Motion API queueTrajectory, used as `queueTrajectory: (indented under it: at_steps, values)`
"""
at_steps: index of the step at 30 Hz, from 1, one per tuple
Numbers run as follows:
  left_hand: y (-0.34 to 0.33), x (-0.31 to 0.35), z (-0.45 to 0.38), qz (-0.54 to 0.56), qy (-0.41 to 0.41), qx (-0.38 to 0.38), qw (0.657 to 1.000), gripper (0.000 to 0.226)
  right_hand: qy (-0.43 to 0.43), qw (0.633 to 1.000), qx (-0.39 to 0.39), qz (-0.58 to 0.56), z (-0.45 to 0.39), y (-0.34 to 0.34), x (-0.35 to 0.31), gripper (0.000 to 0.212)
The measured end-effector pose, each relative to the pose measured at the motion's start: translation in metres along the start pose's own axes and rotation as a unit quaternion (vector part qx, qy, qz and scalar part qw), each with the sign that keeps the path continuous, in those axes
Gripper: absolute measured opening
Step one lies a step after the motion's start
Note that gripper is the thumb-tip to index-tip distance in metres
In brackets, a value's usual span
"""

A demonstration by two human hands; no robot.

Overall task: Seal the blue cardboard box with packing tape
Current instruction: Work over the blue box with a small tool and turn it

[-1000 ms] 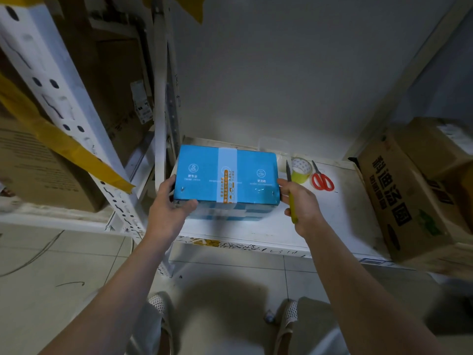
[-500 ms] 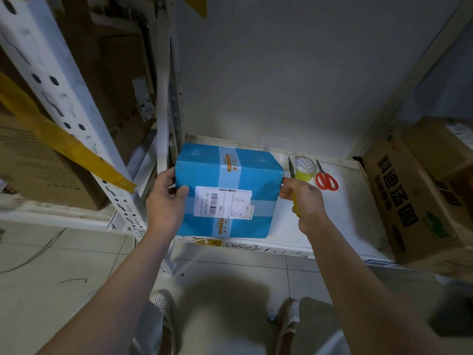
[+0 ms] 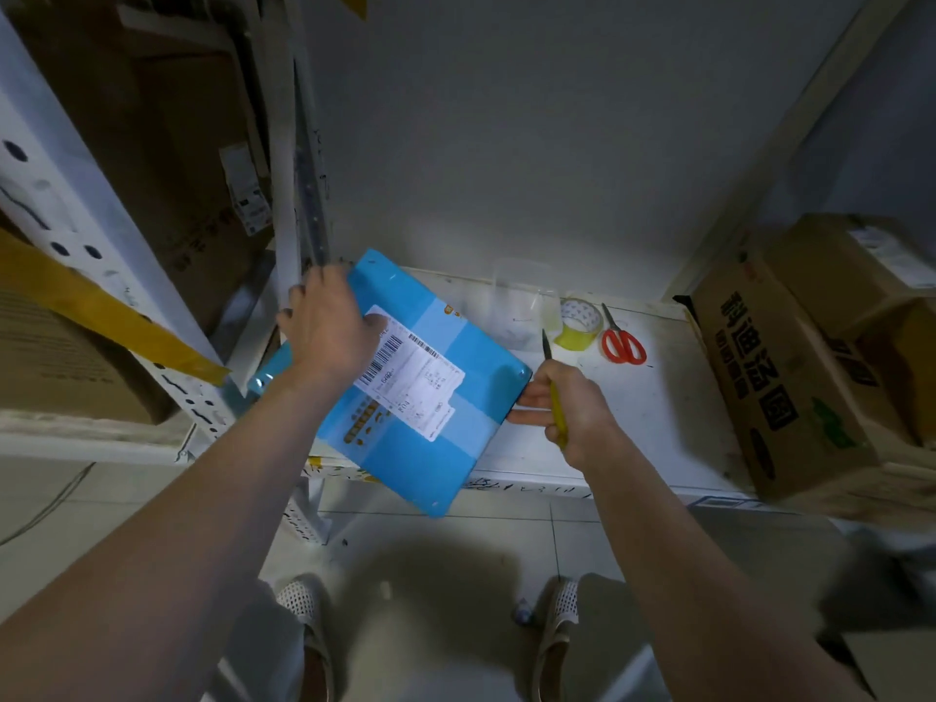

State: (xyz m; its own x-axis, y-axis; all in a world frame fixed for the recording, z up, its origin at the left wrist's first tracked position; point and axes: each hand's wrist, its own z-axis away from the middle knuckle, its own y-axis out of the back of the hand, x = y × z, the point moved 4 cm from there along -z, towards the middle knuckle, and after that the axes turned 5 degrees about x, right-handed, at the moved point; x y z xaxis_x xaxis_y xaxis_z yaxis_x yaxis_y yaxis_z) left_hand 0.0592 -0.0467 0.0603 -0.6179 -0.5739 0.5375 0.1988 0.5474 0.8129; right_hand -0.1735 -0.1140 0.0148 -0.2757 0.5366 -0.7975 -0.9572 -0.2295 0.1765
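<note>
Over the shelf's front left corner, left hand (image 3: 329, 329) lies spread, fingers straight, on the blue cardboard box (image 3: 405, 392), tilted with its label up. Right hand (image 3: 572, 407) pinches the box's right corner, fingers also wrapped round a yellow-handled knife (image 3: 554, 397). Looks like positioning; next, grabbing the yellowish tape roll (image 3: 580, 324) near the back edge.

My left hand (image 3: 332, 329) covers the blue box's (image 3: 430, 448) label (image 3: 413, 380) corner; the print's too small to read.
</note>
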Motion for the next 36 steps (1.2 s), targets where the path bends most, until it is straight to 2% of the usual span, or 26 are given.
queueTrajectory:
  at_steps: [3,6,11,17,21,23,28,31,36]
  values:
    - [-0.027,0.003,-0.008,-0.053,-0.045,-0.042,0.997,0.057,-0.026,1.0,-0.005,-0.001,-0.002,0.001,0.016,0.013]
    - [-0.046,0.005,-0.011,-0.055,-0.081,-0.068,0.993,0.056,-0.029,0.999,0.0,0.016,-0.008,0.004,0.024,0.012]
    - [-0.063,0.012,-0.017,-0.052,-0.128,-0.072,0.988,0.051,-0.051,0.999,0.01,0.008,-0.019,0.008,0.027,0.013]
    - [-0.081,0.021,-0.01,-0.133,-0.183,-0.111,0.968,0.059,-0.049,0.998,0.02,0.015,-0.026,0.005,0.029,0.018]
    - [-0.094,0.008,-0.002,-0.134,-0.186,-0.182,0.956,0.06,-0.039,0.998,0.031,0.033,-0.026,0.003,0.029,0.024]
    - [-0.095,0.007,0.006,-0.122,-0.204,-0.227,0.945,0.059,-0.042,0.998,0.034,0.041,-0.026,0.003,0.029,0.02]
    - [-0.078,0.03,0.068,-0.134,-0.254,-0.315,0.905,0.091,-0.05,0.997,0.032,0.039,-0.025,0.005,0.03,0.019]
    - [-0.075,0.033,0.101,-0.204,-0.292,-0.313,0.881,0.106,-0.047,0.998,0.043,0.024,-0.023,0.006,0.031,0.018]
    - [-0.07,0.026,0.094,-0.194,-0.303,-0.327,0.874,0.087,-0.018,0.998,0.011,0.065,-0.012,0.006,0.032,0.022]
